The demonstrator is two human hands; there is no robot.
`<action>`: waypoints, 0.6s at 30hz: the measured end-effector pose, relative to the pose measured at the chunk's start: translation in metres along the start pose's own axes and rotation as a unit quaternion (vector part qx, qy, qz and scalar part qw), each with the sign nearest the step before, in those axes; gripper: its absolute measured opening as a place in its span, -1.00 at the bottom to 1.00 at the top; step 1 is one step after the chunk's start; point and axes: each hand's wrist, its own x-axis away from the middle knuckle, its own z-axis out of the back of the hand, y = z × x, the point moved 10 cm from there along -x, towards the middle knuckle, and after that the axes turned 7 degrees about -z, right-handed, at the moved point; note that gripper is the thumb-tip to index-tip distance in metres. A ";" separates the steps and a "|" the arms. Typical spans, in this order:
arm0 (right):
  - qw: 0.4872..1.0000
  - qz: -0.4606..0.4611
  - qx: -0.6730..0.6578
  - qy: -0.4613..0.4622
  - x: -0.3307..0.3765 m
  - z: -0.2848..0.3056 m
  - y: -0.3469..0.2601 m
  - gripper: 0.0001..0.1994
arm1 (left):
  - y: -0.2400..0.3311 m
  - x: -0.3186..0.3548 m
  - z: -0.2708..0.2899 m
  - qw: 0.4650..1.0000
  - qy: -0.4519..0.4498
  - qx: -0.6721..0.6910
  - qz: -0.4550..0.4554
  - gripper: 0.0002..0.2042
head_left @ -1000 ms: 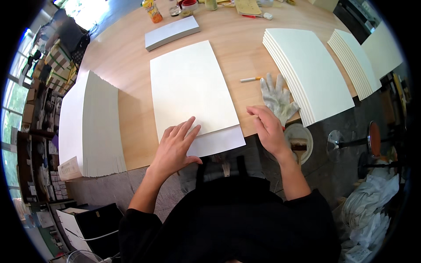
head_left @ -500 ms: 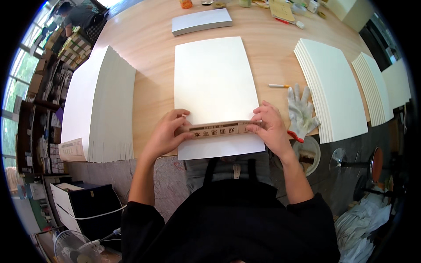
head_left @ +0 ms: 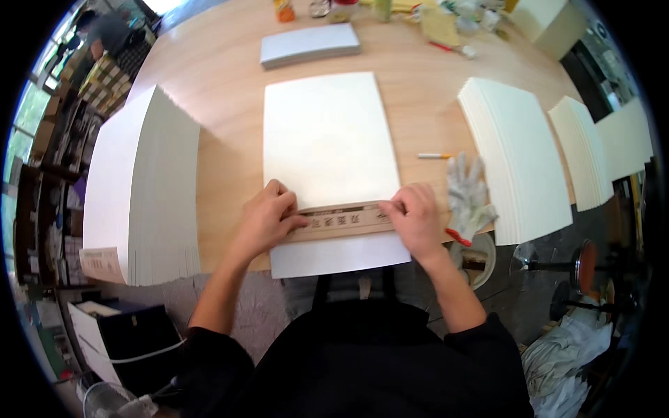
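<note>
A brown printed paper strip (head_left: 345, 221) lies crosswise over the near end of a white paper pad (head_left: 327, 143) in front of me. My left hand (head_left: 267, 221) has fingers and thumb closed on the strip's left end. At the other end, my right hand (head_left: 417, 221) pinches the strip's right top corner between thumb and fingers. White paper (head_left: 341, 256) shows below the strip and reaches past the table's near edge. The fingertips partly cover both ends of the strip.
A tall paper stack (head_left: 132, 188) with a brown strip at its near end stands left. Right are a grey-white glove (head_left: 468, 191), a cutter-like orange-and-white stick (head_left: 435, 156) and layered white pads (head_left: 519, 160). A smaller stack (head_left: 310, 45) lies farther back. A person (head_left: 118, 42) bends over at far left.
The strip has tipped from a narrow, raised angle to lie flatter, with more of its printed face showing. Both hands remain at its ends; the whole view has shifted slightly.
</note>
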 end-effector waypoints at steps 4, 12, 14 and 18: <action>0.999 0.046 0.012 -0.022 -0.006 -0.002 0.001 -0.74 | 0.068 -0.037 -0.011 0.912 -0.084 -0.309 -0.257 -0.31; 0.995 -0.029 0.069 0.063 -0.012 0.100 0.065 -0.84 | 0.118 -0.068 -0.055 0.796 -0.273 -0.449 -0.300 0.33; 0.983 -0.044 0.175 0.046 0.001 0.097 0.094 -0.85 | 0.118 -0.072 -0.060 0.798 -0.259 -0.444 -0.315 0.37; 0.981 0.006 0.175 0.087 0.025 0.101 0.056 -0.83 | 0.107 -0.069 -0.061 0.811 -0.247 -0.422 -0.322 0.33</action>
